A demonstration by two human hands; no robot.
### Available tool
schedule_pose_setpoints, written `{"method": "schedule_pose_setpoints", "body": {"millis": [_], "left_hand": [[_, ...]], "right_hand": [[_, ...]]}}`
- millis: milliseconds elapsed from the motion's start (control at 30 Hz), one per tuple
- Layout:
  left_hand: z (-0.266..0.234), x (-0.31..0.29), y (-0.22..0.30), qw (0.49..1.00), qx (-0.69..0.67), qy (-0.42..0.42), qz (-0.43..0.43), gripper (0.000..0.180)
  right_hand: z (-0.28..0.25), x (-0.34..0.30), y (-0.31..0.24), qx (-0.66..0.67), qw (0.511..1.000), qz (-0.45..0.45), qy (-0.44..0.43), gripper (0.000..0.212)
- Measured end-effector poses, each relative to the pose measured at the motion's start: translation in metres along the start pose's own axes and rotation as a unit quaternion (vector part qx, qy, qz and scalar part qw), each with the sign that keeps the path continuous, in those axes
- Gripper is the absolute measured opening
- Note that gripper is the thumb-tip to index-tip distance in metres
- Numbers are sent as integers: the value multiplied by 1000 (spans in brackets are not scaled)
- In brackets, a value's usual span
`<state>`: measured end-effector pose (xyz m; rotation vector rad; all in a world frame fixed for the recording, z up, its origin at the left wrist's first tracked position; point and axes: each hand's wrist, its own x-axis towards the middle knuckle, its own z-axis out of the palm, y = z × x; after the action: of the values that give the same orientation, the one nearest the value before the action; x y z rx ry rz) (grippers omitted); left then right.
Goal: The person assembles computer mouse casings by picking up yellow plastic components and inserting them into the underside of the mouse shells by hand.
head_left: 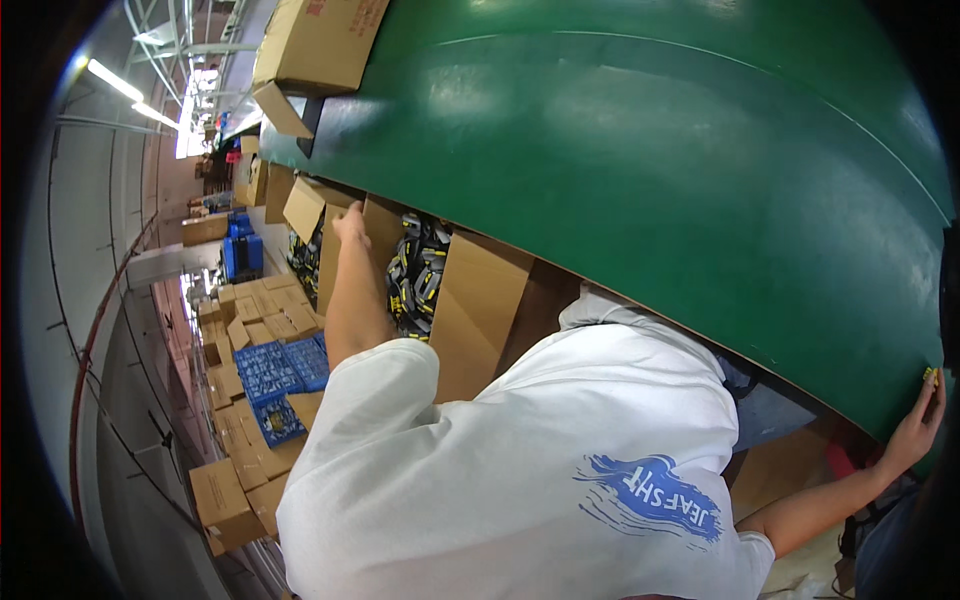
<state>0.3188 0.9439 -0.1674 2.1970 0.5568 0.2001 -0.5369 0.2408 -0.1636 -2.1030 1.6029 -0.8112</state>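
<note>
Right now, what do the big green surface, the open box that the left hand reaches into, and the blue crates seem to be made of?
Green surface: probably a smooth rubber or plastic belt; it has a soft sheen with blurred light reflections. Open box: brown corrugated cardboard, matte, with bent flaps; the left hand is at its far flap. Blue crates: apparently moulded plastic, evenly coloured, with gridded insides.

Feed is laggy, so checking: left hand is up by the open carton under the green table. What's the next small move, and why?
Probably ease the left hand across into the carton onto the black-and-yellow packs: it sits at a flap's edge, just beside them, while the right hand rests on the green table rim.
</note>
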Motion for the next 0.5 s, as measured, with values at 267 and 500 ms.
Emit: {"method": "schedule_pose_setpoints", "body": {"millis": [267, 500], "left_hand": [[115, -129, 165, 895, -68, -130, 422, 53], [290, -458, 280, 680, -155, -461, 549, 55]], "right_hand": [[16, -41, -81, 64, 997, 14, 50, 19], [-10, -59, -89, 71, 991, -42, 106, 17]]}}
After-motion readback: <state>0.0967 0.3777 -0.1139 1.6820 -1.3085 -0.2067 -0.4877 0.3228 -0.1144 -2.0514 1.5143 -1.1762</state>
